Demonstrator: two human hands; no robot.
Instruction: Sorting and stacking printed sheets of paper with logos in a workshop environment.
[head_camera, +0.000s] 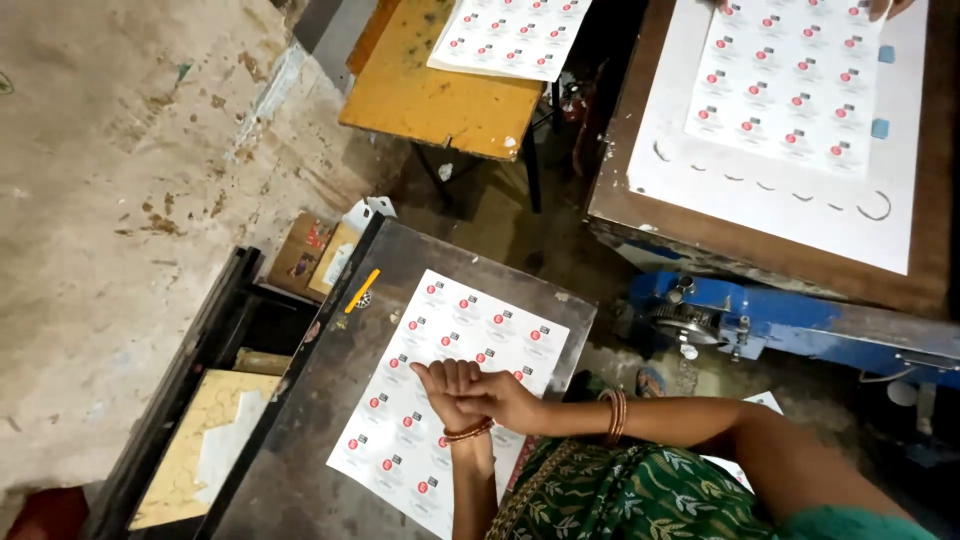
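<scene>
Seen from above: left hand (447, 392) resting flat, fingers together, on a printed label sheet (450, 395) lying on a grey metal table (300, 440). Right hand (505, 397) laid over the left, fingers curled loosely around it, gripping no object. Similar sheets on a yellow table (440, 100) and a white board (800, 130) beyond.

3 printed label sheets: one on the grey metal table (455, 385), one on the yellow table (512, 35), one on the white board (790, 85). 2 hands, 1 yellow marker (361, 290), 2 blue pads (880, 128).
</scene>
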